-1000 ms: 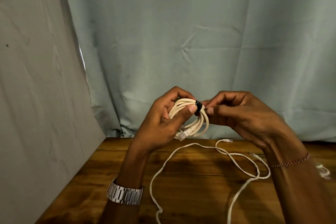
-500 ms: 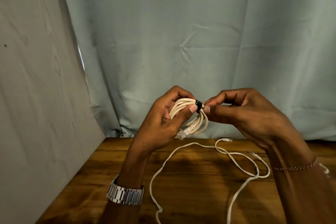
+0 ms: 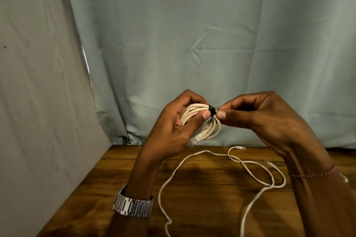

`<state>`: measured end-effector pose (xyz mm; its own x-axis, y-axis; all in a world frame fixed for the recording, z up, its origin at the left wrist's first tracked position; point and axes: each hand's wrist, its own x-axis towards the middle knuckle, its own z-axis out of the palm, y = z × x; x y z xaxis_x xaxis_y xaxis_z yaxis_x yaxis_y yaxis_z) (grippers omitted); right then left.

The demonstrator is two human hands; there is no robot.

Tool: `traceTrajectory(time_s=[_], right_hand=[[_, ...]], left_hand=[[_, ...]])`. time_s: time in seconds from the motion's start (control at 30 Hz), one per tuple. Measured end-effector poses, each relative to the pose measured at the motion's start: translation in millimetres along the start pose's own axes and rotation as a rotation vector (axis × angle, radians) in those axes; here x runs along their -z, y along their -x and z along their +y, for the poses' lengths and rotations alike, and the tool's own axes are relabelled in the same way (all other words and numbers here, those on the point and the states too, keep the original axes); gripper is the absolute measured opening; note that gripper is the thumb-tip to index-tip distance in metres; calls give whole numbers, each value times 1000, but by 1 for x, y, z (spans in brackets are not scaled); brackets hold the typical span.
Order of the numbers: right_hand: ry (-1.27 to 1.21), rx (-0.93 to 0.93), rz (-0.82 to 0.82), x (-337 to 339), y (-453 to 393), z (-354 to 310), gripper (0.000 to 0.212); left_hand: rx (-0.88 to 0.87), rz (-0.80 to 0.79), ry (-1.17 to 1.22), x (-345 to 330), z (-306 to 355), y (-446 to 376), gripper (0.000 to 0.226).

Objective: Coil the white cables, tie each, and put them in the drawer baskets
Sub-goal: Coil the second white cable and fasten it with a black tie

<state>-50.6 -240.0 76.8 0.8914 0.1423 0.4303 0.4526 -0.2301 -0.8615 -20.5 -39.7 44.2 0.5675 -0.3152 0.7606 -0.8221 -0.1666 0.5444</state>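
A coiled white cable (image 3: 194,114) is held up above the table in my left hand (image 3: 173,129), thumb pressed on the loops. A black tie (image 3: 212,110) wraps the bundle at its top right. My right hand (image 3: 258,119) pinches the coil right beside the tie with thumb and forefinger. One clear plug (image 3: 194,140) of the coil hangs below my left palm. A second white cable (image 3: 248,167) lies loose and uncoiled on the wooden table (image 3: 202,188), its plug (image 3: 240,148) near the back edge.
A pale blue-green cloth (image 3: 192,34) hangs behind the table and a grey cloth (image 3: 38,102) covers the left side. Part of another white cable (image 3: 344,179) shows at the right edge. No drawer or baskets are in view.
My right hand has shifted slightly at the tie, fingers re-pinching beside it. The coil stays in my left hand; the loose cable on the table has not moved.
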Motion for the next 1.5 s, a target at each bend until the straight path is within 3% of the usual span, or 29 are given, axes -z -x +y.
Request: traceTrajectory(time_s=[0.2,0.5,0.6,0.93,1.3,1.5], right_hand=[[121,46,-15,-1,0,-1,21],[16,162,97,-14,-7,6,25],[-38,162,52,-10,-8,8,34],[-40,220,-70,-3,-10,13,23],[143,314,-135,0,-14,19,24],[185,307,-89,-4,-14,19,25]], left_hand=[[9,-13,27,-2,0,0,18],[71,25,113,1,0,1,18],[84,35,167,-1,0,1,14],[112,7,285,-1,0,2,21],[163,-53,104,0,1,2,23],[179,-52,-11,1,2,1,12]])
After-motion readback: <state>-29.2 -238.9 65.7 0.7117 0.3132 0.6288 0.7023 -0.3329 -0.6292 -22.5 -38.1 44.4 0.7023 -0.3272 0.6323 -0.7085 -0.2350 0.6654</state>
